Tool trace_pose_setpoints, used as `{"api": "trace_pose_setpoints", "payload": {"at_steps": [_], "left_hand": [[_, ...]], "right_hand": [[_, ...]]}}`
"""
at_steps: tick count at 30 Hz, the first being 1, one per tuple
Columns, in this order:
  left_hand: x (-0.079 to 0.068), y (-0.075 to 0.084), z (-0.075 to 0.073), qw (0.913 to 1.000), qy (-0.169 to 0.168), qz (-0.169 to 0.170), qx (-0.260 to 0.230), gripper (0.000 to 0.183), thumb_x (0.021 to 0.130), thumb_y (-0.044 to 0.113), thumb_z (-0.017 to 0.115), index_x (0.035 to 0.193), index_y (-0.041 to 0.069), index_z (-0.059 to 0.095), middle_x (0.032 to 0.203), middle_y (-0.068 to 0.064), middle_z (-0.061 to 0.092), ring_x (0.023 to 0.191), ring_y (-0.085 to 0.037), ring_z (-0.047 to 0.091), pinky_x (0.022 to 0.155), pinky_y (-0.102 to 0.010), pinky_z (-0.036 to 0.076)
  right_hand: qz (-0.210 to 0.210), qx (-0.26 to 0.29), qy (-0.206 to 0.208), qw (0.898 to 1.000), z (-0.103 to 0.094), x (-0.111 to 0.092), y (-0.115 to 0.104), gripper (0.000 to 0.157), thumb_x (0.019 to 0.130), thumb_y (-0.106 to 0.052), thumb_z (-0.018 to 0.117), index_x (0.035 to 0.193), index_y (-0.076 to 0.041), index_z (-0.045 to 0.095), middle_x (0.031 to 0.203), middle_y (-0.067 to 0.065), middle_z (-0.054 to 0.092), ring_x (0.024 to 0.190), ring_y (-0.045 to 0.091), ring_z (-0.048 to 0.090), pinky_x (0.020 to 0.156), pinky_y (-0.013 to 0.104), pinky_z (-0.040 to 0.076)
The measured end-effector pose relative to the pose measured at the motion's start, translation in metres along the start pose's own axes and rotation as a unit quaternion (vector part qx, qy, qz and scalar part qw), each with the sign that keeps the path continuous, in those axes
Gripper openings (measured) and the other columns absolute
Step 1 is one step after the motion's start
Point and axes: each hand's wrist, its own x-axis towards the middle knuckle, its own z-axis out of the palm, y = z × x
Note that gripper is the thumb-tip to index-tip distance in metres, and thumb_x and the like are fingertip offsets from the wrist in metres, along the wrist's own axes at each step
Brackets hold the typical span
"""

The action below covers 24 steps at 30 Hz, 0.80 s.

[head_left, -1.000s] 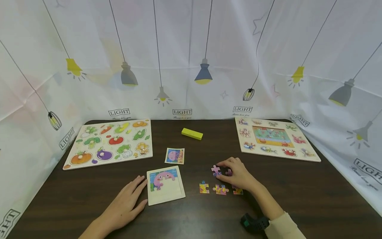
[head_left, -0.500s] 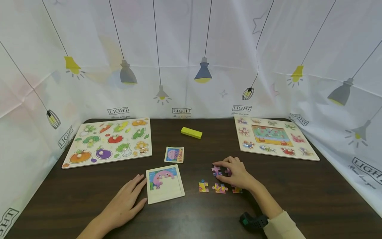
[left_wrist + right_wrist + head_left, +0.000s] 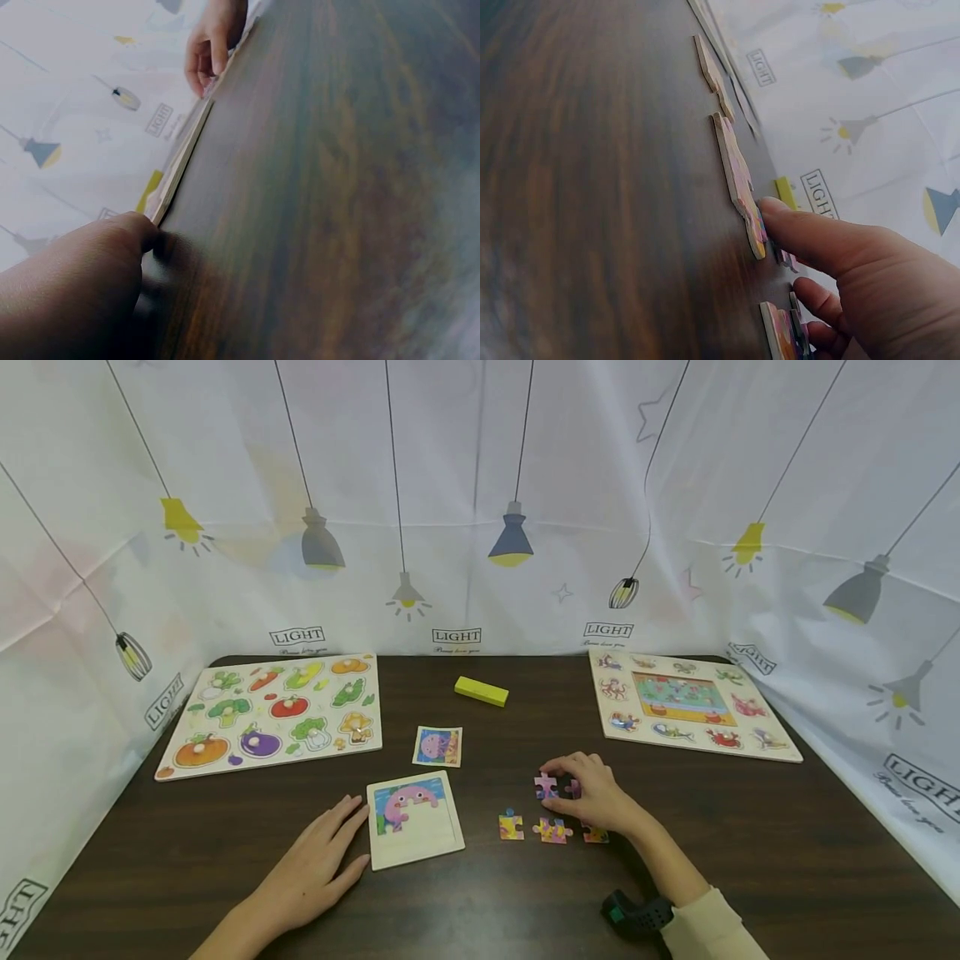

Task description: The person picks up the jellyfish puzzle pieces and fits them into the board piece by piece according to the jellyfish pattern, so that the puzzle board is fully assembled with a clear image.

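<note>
In the head view my left hand (image 3: 311, 864) lies on the table with its fingers extended, fingertips against the left edge of a square wooden puzzle tray (image 3: 431, 847). Part of a pink octopus picture fills the tray's upper area; bare wood shows below. My right hand (image 3: 596, 795) pinches a pink-and-purple jigsaw piece (image 3: 546, 787) between thumb and index finger, at table level right of the tray. Another pink piece (image 3: 574, 788) is partly hidden under this hand. Nearer me lie a yellow corner piece (image 3: 512, 827), a yellow-and-pink piece (image 3: 553, 832) and a partly covered piece (image 3: 595, 834).
A small octopus picture card (image 3: 438, 747) lies behind the tray, and a yellow block (image 3: 482, 692) farther back. A vegetable peg board (image 3: 273, 714) occupies the back left, a sea-animal board (image 3: 693, 706) the back right. White printed cloth (image 3: 457, 585) encloses the dark table.
The pinched piece has turned slightly and sits straighter, with my right fingers staying around it. My left hand keeps its place at the tray. The head view has shifted a little.
</note>
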Motion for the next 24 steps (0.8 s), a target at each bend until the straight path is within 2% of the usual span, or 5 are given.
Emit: {"api": "trace_pose_setpoints", "payload": {"at_steps": [4, 6, 11, 17, 24], "left_hand": [[0.0, 0.0, -0.001, 1.0, 0.004, -0.001, 0.0, 0.062, 0.091, 0.038, 0.054, 0.141, 0.008, 0.035, 0.146, -0.011, 0.029, 0.134, -0.024, 0.025, 0.105, -0.045, 0.026], [0.0, 0.0, -0.001, 1.0, 0.004, 0.0, 0.0, 0.062, 0.091, 0.038, 0.054, 0.141, 0.008, 0.035, 0.146, -0.011, 0.029, 0.134, -0.024, 0.025, 0.105, -0.045, 0.026], [0.0, 0.0, -0.002, 1.0, 0.003, 0.001, -0.001, 0.062, 0.091, 0.038, 0.054, 0.141, 0.008, 0.035, 0.146, -0.012, 0.029, 0.134, -0.024, 0.025, 0.105, -0.045, 0.026], [0.0, 0.0, -0.002, 0.9999, 0.01, 0.005, 0.0, 0.061, 0.091, 0.037, 0.055, 0.141, 0.007, 0.036, 0.145, -0.012, 0.03, 0.134, -0.025, 0.026, 0.105, -0.047, 0.027], [-0.001, 0.0, -0.001, 0.9999, 0.012, 0.009, 0.0, 0.061, 0.091, 0.037, 0.054, 0.14, 0.005, 0.037, 0.145, -0.013, 0.03, 0.133, -0.027, 0.027, 0.104, -0.048, 0.028]], "right_hand": [[0.002, 0.005, 0.023, 1.0, 0.0, 0.003, -0.001, 0.043, 0.077, -0.034, 0.073, 0.112, -0.014, 0.057, 0.099, -0.001, 0.054, 0.088, 0.019, 0.04, 0.073, 0.037, 0.026], [0.002, 0.01, 0.033, 0.999, 0.0, 0.004, -0.002, 0.043, 0.077, -0.031, 0.074, 0.112, -0.012, 0.056, 0.093, -0.001, 0.055, 0.081, 0.018, 0.044, 0.07, 0.035, 0.031], [-0.002, 0.024, 0.064, 0.998, 0.003, 0.004, -0.005, 0.043, 0.079, -0.019, 0.073, 0.115, -0.012, 0.051, 0.078, -0.003, 0.057, 0.06, 0.012, 0.047, 0.054, 0.026, 0.041], [-0.006, 0.034, 0.107, 0.994, 0.009, 0.005, -0.008, 0.038, 0.081, -0.011, 0.07, 0.115, -0.011, 0.053, 0.074, -0.008, 0.061, 0.059, 0.007, 0.05, 0.054, 0.024, 0.042], [-0.021, 0.048, 0.131, 0.99, 0.015, 0.006, -0.016, 0.033, 0.084, -0.011, 0.067, 0.114, -0.009, 0.054, 0.074, -0.01, 0.063, 0.059, 0.007, 0.048, 0.054, 0.025, 0.038]]}}
